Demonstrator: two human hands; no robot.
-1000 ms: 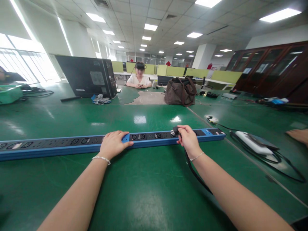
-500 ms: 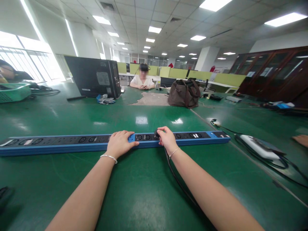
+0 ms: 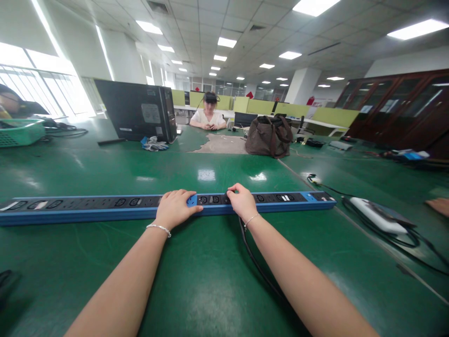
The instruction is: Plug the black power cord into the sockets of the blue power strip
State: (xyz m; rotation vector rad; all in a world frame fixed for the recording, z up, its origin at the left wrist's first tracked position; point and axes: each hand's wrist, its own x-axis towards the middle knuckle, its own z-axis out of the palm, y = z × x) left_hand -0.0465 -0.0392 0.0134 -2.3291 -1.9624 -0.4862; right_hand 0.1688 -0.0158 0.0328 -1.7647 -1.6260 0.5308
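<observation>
A long blue-and-black power strip (image 3: 224, 210) lies across the green table, with several sockets along its top. My left hand (image 3: 178, 207) grips it near the middle, thumb on the near side and fingers over the top. To its right, my right hand (image 3: 242, 200) pinches a black plug (image 3: 228, 197) at the sockets. The fingers hide most of the plug, so how deep it sits cannot be seen. Its black cable (image 3: 250, 255) runs down toward me beneath my right forearm.
A black computer case (image 3: 136, 112) and gloves (image 3: 154, 144) stand back left, near a green basket (image 3: 23, 133). A brown bag (image 3: 268, 135) sits at the back. At right lie a white device (image 3: 377, 215) with cables and another person's hand (image 3: 438, 205). Another person (image 3: 209, 114) sits opposite.
My right hand has dipped and turned slightly, and the plug shows lower against the power strip. My left hand keeps its place.
</observation>
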